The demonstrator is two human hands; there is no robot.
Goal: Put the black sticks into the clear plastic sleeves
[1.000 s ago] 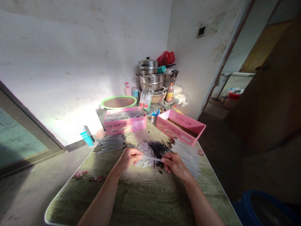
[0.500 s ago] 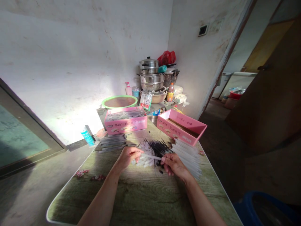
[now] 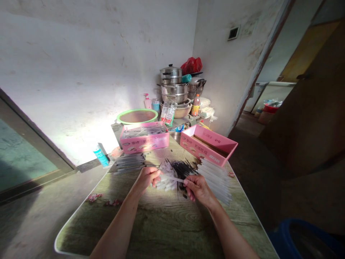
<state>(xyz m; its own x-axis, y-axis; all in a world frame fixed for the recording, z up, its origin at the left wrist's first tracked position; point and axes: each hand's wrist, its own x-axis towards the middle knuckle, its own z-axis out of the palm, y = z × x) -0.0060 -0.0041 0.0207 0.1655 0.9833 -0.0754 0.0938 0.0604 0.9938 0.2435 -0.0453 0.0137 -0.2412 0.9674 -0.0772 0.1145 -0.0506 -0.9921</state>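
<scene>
A slim white translucent tube (image 3: 174,178) spans the gap between my hands, above the table. Thumb and fingers of my right hand (image 3: 198,187) pinch its right end. My left hand (image 3: 148,178) is closed in a pinch at the tube's left end; what sits between those fingertips is too small to tell. Beneath and behind the tube lie a heap of short white pieces (image 3: 167,184) and a pile of thin black sticks (image 3: 183,168). Long translucent tubes (image 3: 215,181) lie in a row right of my right hand. Grey, dark-cored tubes (image 3: 129,163) lie beyond my left hand.
A pink box (image 3: 145,144) full of tubes stands at the back left of the wood-patterned table (image 3: 161,223). Another pink box (image 3: 208,145) stands back right. Behind are a green-rimmed round tray (image 3: 137,110), stacked steel pots (image 3: 174,88) and a bottle (image 3: 196,105).
Both hands have shifted very slightly to the left, with the tube still between them. The piles and boxes look unchanged.
</scene>
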